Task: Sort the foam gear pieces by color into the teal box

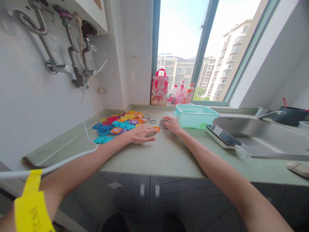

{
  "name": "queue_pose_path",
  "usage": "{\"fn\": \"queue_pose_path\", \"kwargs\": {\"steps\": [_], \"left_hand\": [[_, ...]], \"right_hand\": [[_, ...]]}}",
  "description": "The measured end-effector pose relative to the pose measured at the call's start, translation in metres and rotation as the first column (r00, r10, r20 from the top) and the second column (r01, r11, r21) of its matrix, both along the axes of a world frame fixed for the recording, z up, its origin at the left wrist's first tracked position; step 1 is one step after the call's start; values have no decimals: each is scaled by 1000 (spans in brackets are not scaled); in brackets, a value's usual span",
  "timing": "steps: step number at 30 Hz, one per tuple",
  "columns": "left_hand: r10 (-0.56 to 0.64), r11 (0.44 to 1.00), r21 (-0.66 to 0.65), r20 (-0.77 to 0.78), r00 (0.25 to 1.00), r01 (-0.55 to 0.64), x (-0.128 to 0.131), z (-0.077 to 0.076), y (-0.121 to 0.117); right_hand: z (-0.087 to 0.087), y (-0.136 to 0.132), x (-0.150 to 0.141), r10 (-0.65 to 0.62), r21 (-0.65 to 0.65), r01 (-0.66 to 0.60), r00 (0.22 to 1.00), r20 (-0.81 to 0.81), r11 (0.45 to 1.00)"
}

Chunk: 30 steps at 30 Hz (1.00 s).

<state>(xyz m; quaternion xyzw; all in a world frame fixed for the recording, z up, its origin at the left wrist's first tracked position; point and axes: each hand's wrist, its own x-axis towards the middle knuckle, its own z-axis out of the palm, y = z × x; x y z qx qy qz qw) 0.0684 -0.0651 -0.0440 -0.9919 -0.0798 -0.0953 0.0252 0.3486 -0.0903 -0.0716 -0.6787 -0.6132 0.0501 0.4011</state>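
Note:
A pile of flat, coloured interlocking puzzle pieces in blue, red, yellow, orange and purple lies on the green countertop by the left wall. My left hand rests flat beside the pile, fingers stretched out, its fingertips close to an orange piece. My right hand is curled over a small grey piece, with fingers closed on it. A few more grey pieces lie just behind.
A teal plastic box stands right of my hands. A phone on a white block sits at the edge of the steel sink. A red bag and bottles line the window sill. A white cable hangs from wall pipes.

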Motion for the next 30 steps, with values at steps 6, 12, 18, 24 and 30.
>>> {"fn": "queue_pose_path", "kwargs": {"steps": [6, 12, 18, 24, 30], "left_hand": [[248, 960, 99, 125, 961, -261, -17, 4, 24], [433, 869, 240, 52, 900, -433, -29, 12, 33], [561, 798, 157, 160, 812, -582, -63, 36, 63], [627, 779, -13, -36, 778, -627, -122, 35, 116], [759, 638, 103, 83, 645, -763, -146, 11, 143]], "right_hand": [[0, -4, 10, 51, -68, -42, 990, 131, 997], [2, -10, -7, 277, -112, -262, 949, 150, 959], [2, -12, -10, 384, -111, -370, 912, 147, 922], [0, -12, 2, 423, -130, -405, 890, 172, 905], [3, -14, 5, 430, -167, -400, 875, 223, 901]]}}
